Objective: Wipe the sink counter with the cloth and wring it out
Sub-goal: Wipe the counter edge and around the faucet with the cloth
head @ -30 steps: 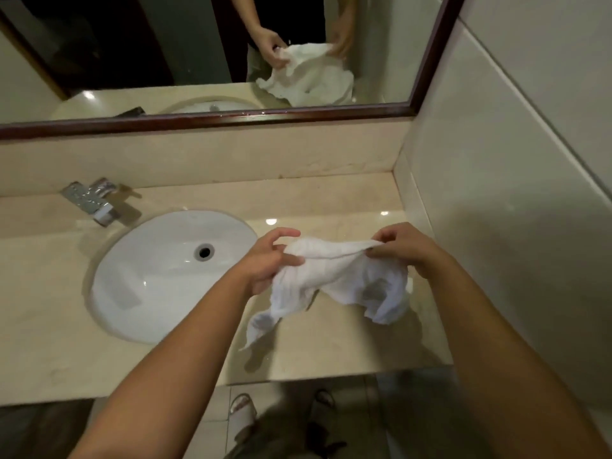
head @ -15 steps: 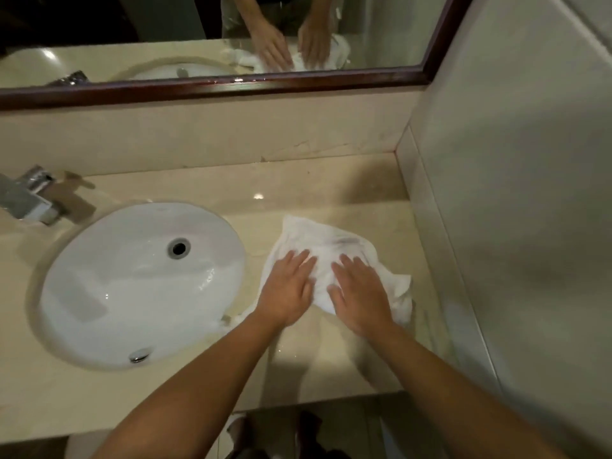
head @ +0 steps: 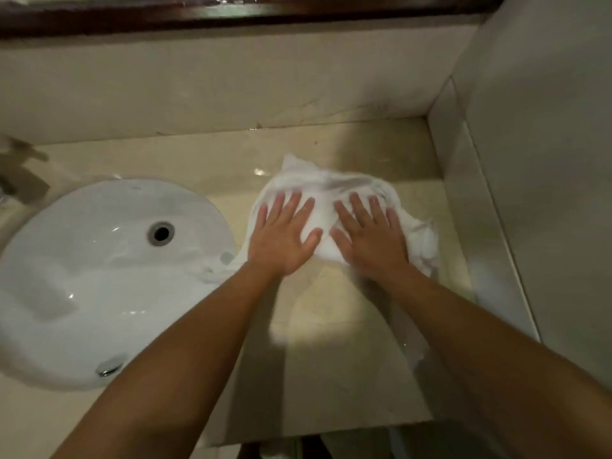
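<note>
The white cloth (head: 334, 193) is pressed flat on the marble counter (head: 331, 326) by the left hand (head: 281, 240) and right hand (head: 371, 243), fingers splayed, nothing grasped, presumably for wider wiping contact.

Bathroom — oval white basin (head: 99, 276) sunk in marble counter (head: 331, 359), mirror frame (head: 231, 14) above.
</note>
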Motion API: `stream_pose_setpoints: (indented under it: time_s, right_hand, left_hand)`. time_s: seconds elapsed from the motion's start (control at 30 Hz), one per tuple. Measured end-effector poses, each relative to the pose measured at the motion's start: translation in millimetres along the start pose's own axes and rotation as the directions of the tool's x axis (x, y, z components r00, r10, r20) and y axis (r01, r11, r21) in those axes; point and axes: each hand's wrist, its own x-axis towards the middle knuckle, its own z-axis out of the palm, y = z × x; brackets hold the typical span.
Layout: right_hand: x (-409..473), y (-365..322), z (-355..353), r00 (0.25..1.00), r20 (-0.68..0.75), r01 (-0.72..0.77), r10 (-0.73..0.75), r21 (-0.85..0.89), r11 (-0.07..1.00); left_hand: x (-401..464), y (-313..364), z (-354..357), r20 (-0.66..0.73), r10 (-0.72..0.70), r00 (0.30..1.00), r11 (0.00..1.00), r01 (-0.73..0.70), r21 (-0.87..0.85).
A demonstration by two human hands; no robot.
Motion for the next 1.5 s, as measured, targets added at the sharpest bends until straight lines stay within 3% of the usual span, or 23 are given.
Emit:
stream_pose_setpoints:
  time_s: [0.13, 0.27, 0.67, 0.87, 1.13, 1.5]
  right_hand:
    - [39, 4, -5, 1.000, -0.013, -0.019, 0.019, -0.011, 1.000]
    - [18, 0, 4, 0.999, -0.041, -0.028, 0.026, -0.041, 0.999]
    - [-170, -43, 36, 0.997, -0.026, -0.067, 0.067, 0.006, 0.998]
    - [-227, -62, 50, 1.000, -0.023, -0.009, 0.008, -0.047, 0.999]
    - [-176, -42, 41, 0.994, 0.004, 0.108, -0.108, -0.099, 0.989]
    - [-54, -17, 19, 0.996, -0.086, 0.012, -0.019, -0.084, 0.996]
  left_hand:
    - [31, -5, -5, 0.004, -0.085, 0.996, 0.996, 0.085, -0.026]
    - [16, 2, -2, -0.001, -0.099, 0.995, 0.994, 0.099, -0.036]
    - [-164, 31, 32, 0.072, -0.039, 0.997, 0.998, 0.042, -0.050]
    - [-232, 22, 40, 0.128, -0.001, 0.992, 1.000, 0.003, -0.016]
    - [-196, 14, 38, 0.095, 0.036, 0.995, 0.997, -0.042, 0.057]
    - [-70, 9, 21, -0.006, -0.084, 0.996, 0.996, 0.085, 0.008]
